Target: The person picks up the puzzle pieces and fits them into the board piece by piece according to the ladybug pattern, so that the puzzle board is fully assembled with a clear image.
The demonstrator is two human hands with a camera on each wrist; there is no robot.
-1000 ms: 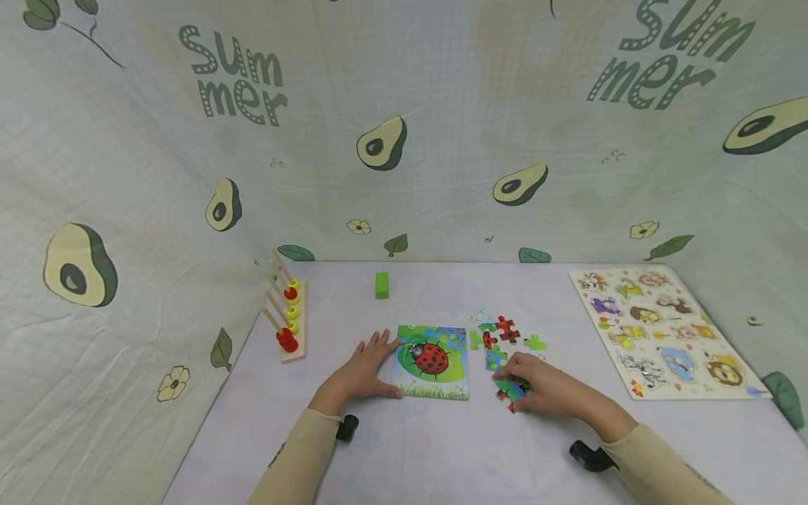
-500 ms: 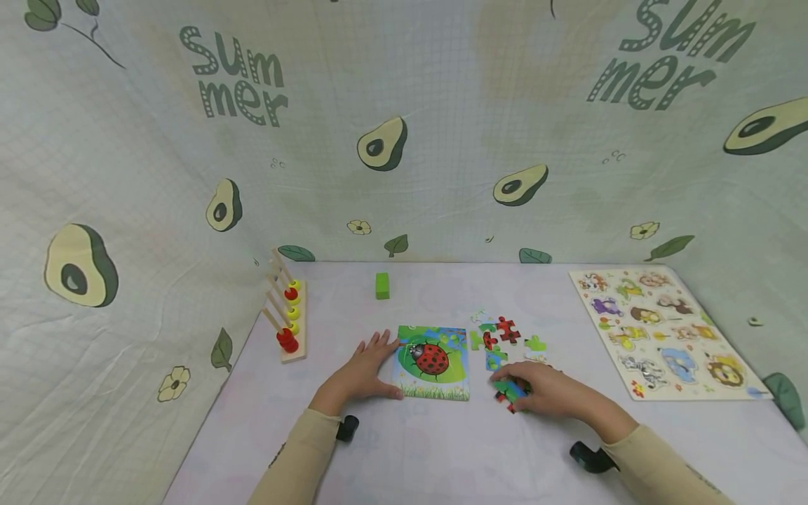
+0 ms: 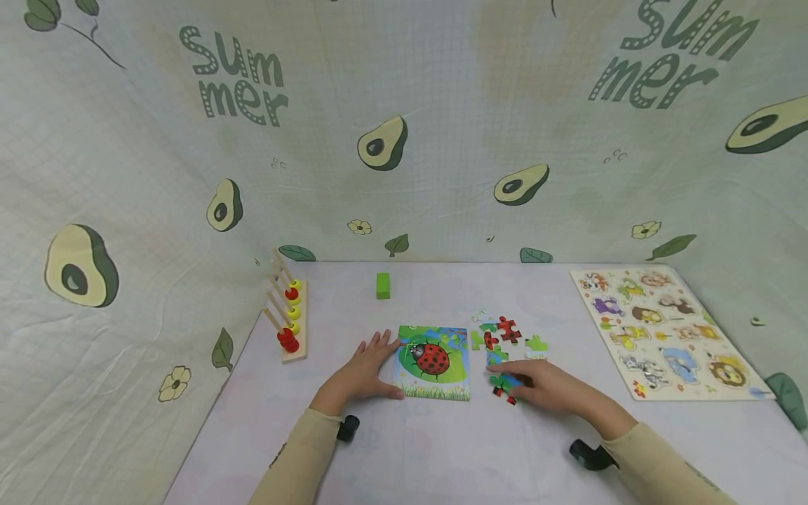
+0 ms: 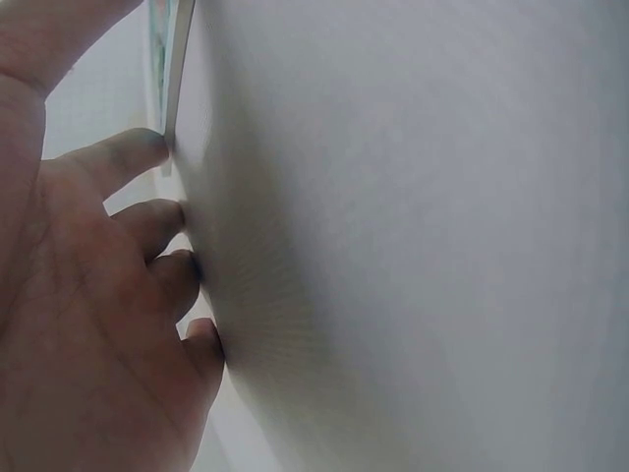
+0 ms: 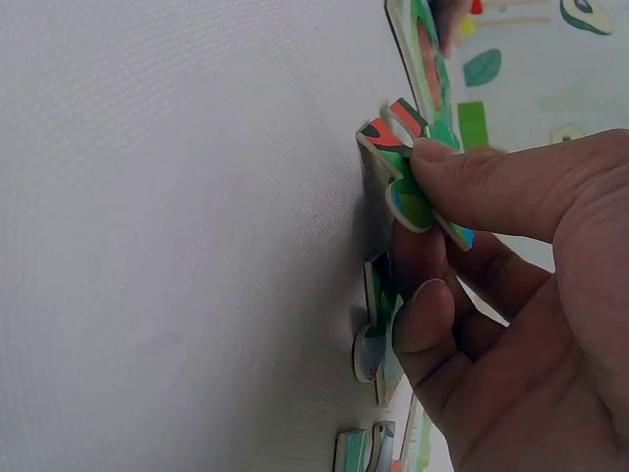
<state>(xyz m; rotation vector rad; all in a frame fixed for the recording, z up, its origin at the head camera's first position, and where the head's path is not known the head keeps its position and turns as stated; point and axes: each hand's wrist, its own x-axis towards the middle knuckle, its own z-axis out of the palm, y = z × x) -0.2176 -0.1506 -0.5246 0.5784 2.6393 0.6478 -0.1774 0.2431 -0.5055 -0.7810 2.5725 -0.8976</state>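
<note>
One puzzle piece is pinched in the right hand, the grip closing thumb against fingertips, its red-and-black end jutting free, right of the ladybug board, which the left hand's spread fingers touch.

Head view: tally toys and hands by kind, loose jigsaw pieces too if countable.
Ladybug board and animal board: 2
Green block: 1
Peg stand: 1
Left hand and right hand: 2
Loose jigsaw pieces: no firm count, some partly hidden
Total, pieces aside: 6
</note>
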